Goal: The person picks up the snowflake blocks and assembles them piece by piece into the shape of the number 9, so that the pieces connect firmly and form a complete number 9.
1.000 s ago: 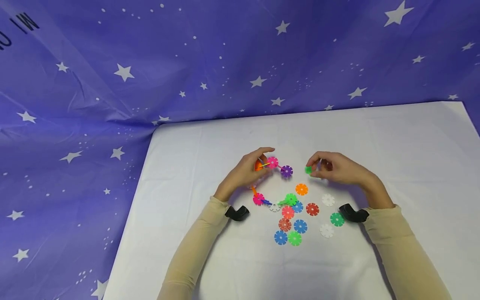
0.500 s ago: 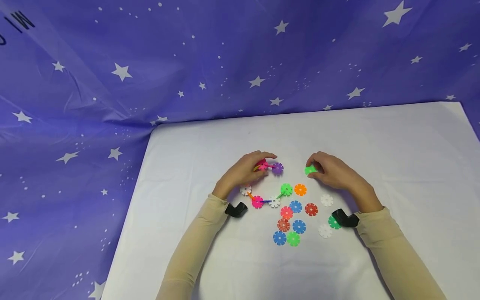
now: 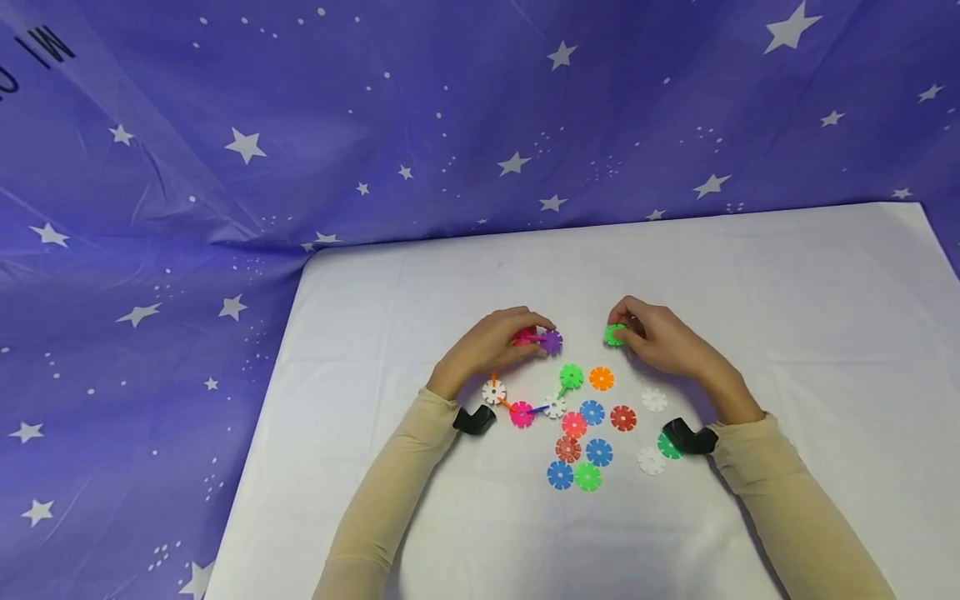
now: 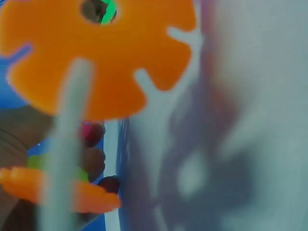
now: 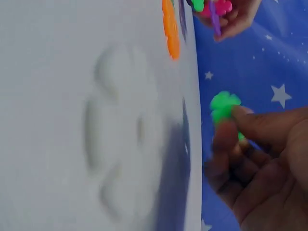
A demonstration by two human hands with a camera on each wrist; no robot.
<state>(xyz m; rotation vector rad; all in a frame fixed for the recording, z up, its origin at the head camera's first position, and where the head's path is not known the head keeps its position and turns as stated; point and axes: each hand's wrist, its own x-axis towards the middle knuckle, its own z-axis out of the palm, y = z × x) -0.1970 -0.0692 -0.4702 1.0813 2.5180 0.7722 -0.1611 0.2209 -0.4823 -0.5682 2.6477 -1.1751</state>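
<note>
Nudged toward ten o'clock, one green disc [image 3: 611, 336] is pinched by the right hand [image 3: 662, 340]; at eight, one chain [image 3: 522, 408] by the left hand [image 3: 497, 343]. Eleven loose discs [image 3: 596, 448] are spread toward six.

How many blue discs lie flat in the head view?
3: top disc beside a coral disc, middle disc just below, bottom disc beside a green disc. Others may be hidden.
</note>
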